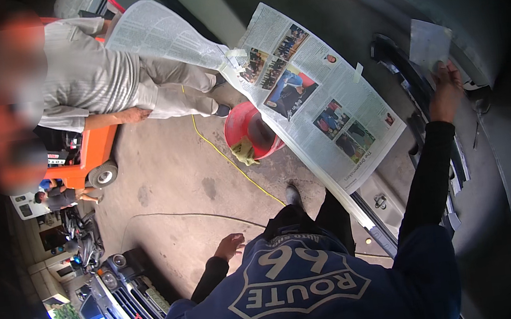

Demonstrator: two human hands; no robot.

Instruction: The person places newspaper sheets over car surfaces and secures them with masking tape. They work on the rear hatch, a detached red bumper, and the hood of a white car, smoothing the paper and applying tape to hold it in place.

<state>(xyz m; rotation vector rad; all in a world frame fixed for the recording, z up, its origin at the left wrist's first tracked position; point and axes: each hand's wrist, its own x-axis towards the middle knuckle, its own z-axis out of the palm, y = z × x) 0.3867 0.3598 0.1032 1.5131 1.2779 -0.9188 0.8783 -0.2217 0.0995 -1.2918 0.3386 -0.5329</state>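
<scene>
My right hand point(446, 90) is raised at the right, its fingers closed on the lower edge of a thin pale square sheet point(430, 40). The sheet's material is not clear. It is in front of a grey panel, beside a dark, glossy trim strip point(406, 73). My left hand point(230, 245) hangs low beside my body, fingers loosely bent and apart, and I see nothing held in it. Between my arms and the vehicle, a printed newspaper sheet point(358, 116) hangs over the door-frame edge, with a strip of tape point(358, 73) on it.
A second newspaper sheet point(159, 35) joins at the taped corner. A red bucket point(242, 123) with a yellowish cloth point(243, 151) stands on the concrete floor, near a yellow cord point(209, 142). Another person point(102, 82) stands at the left, before an orange vehicle point(94, 152). A blue-grey vehicle point(130, 300) is parked lower left.
</scene>
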